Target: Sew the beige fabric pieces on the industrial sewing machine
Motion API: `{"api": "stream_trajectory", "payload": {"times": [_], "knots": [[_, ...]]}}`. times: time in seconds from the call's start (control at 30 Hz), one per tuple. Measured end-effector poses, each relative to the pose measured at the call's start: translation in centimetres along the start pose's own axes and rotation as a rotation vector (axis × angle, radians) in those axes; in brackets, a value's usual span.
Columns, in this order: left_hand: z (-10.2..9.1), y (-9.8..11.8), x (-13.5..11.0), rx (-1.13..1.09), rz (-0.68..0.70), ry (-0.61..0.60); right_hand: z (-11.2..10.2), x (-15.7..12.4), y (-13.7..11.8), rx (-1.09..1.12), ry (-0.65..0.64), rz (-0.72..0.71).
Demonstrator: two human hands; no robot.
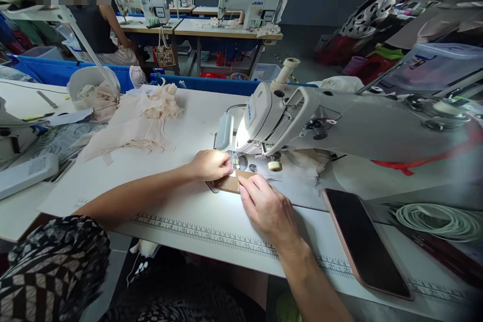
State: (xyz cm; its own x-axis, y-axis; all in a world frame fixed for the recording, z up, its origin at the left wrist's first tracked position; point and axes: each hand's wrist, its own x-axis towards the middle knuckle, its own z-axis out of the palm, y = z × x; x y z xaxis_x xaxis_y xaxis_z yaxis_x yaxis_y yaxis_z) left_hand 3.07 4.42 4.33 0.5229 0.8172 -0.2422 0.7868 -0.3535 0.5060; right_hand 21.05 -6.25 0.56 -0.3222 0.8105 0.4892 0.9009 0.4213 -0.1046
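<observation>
At the front of a white sewing machine [260, 110], my left hand [211, 164] is closed, its fingertips pinched at the edge of a small white strip [234, 173]. My right hand [266, 206] is closed too, thumb and forefinger pressed together; what lies between them is too small to make out. Both hands rest around a brown plate [226, 184] with light dots, set in the table just before the machine's lit metal needle plate [240, 162]. The machine's head hides the needle.
A phone [368, 241] lies right of my right forearm, beside a coil of pale cord [437, 221]. Stacked beige fabric pieces [124, 133] lie at the left. A printed ruler [211, 235] runs along the table's front edge. Another person [94, 30] sits beyond a blue cloth trough.
</observation>
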Motion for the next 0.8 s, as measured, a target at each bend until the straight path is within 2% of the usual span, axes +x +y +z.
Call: {"api": "stream_trajectory", "payload": {"times": [0.43, 0.53, 0.63, 0.7, 0.8], "knots": [[0.2, -0.1, 0.2, 0.014, 0.014, 0.006, 0.2, 0.4, -0.4, -0.096, -0.084, -0.009], [0.2, -0.1, 0.1, 0.061, 0.059, 0.036, 0.4, 0.5, -0.5, -0.118, -0.088, -0.014], [0.6, -0.4, -0.5, 0.244, 0.223, 0.189, 0.6, 0.6, -0.5, -0.13, -0.07, -0.031], [1.3, -0.8, -1.2, 0.386, 0.42, 0.291, 0.5, 0.6, -0.5, -0.136, -0.078, -0.042], [2.6, -1.6, -2.4, 0.491, 0.687, 0.37, 0.5, 0.7, -0.6, -0.151, -0.08, -0.049]]}}
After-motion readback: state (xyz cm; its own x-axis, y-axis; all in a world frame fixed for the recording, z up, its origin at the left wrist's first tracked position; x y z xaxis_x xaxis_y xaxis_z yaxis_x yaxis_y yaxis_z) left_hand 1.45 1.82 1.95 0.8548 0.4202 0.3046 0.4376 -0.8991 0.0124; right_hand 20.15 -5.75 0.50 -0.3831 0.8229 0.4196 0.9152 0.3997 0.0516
